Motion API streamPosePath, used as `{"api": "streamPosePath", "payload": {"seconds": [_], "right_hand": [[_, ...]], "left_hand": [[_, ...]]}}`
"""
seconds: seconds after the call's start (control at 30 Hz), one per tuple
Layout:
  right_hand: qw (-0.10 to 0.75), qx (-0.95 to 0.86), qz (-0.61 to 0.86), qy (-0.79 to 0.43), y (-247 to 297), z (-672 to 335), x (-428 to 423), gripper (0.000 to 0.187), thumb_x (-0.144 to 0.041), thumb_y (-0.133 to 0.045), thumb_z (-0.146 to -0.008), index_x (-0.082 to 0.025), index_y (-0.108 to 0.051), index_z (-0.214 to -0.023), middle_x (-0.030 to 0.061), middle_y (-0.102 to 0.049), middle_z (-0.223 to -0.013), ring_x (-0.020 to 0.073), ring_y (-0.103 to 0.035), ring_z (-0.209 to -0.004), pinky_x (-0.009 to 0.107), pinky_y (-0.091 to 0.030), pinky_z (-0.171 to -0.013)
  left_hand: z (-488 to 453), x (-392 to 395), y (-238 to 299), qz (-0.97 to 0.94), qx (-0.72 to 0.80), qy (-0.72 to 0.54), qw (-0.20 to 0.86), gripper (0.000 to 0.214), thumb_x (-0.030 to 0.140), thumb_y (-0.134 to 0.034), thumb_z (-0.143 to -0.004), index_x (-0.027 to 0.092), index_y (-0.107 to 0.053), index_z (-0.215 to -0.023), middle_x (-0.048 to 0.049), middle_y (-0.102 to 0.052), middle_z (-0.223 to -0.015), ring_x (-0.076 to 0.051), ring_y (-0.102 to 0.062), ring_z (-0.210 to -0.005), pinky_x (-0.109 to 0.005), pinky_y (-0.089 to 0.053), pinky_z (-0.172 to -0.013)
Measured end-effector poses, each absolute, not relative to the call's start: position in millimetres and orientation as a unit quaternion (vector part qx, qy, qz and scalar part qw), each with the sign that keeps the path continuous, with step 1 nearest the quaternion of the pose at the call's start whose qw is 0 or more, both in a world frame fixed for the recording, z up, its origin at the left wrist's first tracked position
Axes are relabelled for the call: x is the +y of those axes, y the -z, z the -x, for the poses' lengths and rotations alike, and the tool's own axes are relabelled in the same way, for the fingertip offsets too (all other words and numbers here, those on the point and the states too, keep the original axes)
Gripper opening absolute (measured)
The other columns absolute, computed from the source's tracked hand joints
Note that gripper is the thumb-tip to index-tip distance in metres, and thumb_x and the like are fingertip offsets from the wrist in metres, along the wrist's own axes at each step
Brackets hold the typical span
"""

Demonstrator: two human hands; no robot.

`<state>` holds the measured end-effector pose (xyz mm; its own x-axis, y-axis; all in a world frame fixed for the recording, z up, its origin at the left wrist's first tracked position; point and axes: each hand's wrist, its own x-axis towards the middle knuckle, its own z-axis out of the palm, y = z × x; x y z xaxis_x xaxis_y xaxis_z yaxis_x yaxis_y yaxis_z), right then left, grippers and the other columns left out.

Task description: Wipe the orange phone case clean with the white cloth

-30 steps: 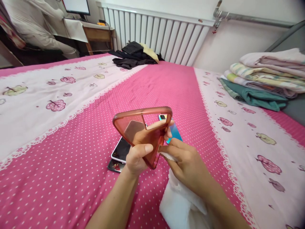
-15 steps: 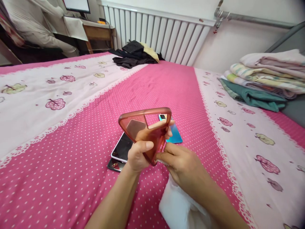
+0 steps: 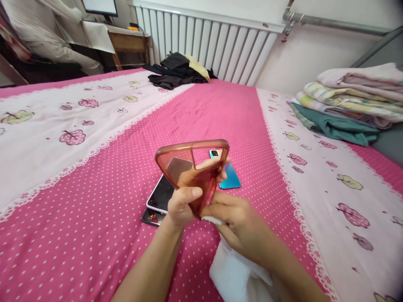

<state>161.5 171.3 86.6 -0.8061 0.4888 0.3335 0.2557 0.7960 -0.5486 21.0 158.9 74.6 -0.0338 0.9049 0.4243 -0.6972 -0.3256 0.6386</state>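
Note:
A see-through reddish phone case (image 3: pixel 176 167) is held up and tilted in my left hand (image 3: pixel 184 205), thumb on its inner face and fingers behind it. My right hand (image 3: pixel 239 218) pinches a white fluffy cloth (image 3: pixel 236 268) against the case's lower right edge; the rest of the cloth hangs down onto the bed. Behind the case a blue phone (image 3: pixel 231 176) lies on the bedspread, partly covered by my fingers. To the left, a phone with a pale rim (image 3: pixel 160 195) rests on a dark phone or case (image 3: pixel 151 217), both partly hidden.
The bed wears a pink dotted bedspread (image 3: pixel 103 209). Dark clothes (image 3: pixel 176 69) lie at its far edge before a white radiator (image 3: pixel 208 42). Folded bedding (image 3: pixel 352 100) is stacked at the right. A person (image 3: pixel 47 33) in light clothes sits at a desk (image 3: pixel 126 42), far left.
My right hand has shifted slightly left and down along the case edge, and more of the cloth shows at its fingertips. The case has tilted a little.

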Motion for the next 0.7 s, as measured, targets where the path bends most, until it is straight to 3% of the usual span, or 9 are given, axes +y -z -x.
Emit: {"api": "streamPosePath", "payload": {"seconds": [0.27, 0.43, 0.6, 0.7], "right_hand": [[0.253, -0.928, 0.264, -0.076, -78.7, -161.9, 177.8, 0.028, -0.009, -0.042, -0.089, -0.018, -0.069, -0.086, 0.0014, -0.051, -0.068, 0.0138, -0.046, -0.06, 0.026, -0.036, -0.054], [0.262, -0.923, 0.277, -0.045, -80.7, -162.0, 178.9, 0.029, -0.007, -0.042, -0.087, -0.017, -0.07, -0.085, 0.0011, -0.048, -0.065, 0.0141, -0.045, -0.058, 0.027, -0.035, -0.052], [0.399, -0.826, 0.361, -0.168, -86.4, -166.6, 185.1, 0.017, -0.013, -0.055, -0.084, -0.018, -0.07, -0.089, 0.0017, -0.06, -0.075, 0.0118, -0.056, -0.064, 0.024, -0.044, -0.059], [0.484, -0.716, 0.434, -0.256, -88.6, -168.7, 187.4, 0.009, -0.024, -0.063, -0.083, -0.022, -0.07, -0.088, -0.0001, -0.067, -0.083, 0.012, -0.062, -0.074, 0.023, -0.048, -0.067]], "left_hand": [[-19.8, 162.8, -76.0, -0.331, 0.111, -0.695, 0.628, 0.051, 0.036, -0.056, -0.062, 0.012, -0.066, -0.106, -0.011, -0.061, -0.086, -0.022, -0.048, -0.081, -0.031, -0.042, -0.067], [-19.6, 162.4, -78.9, -0.333, 0.114, -0.698, 0.623, 0.054, 0.037, -0.058, -0.062, 0.009, -0.066, -0.108, -0.0113, -0.058, -0.085, -0.022, -0.05, -0.081, -0.03, -0.044, -0.069], [-21.4, 164.6, -84.7, -0.236, 0.137, -0.76, 0.59, 0.051, 0.037, -0.058, -0.067, 0.013, -0.062, -0.111, -0.0078, -0.058, -0.084, -0.018, -0.053, -0.075, -0.03, -0.047, -0.071], [-21.0, 167.6, -86.9, -0.131, 0.159, -0.777, 0.595, 0.04, 0.047, -0.053, -0.076, 0.014, -0.063, -0.097, -0.0069, -0.06, -0.083, -0.018, -0.057, -0.075, -0.034, -0.05, -0.075]]}}
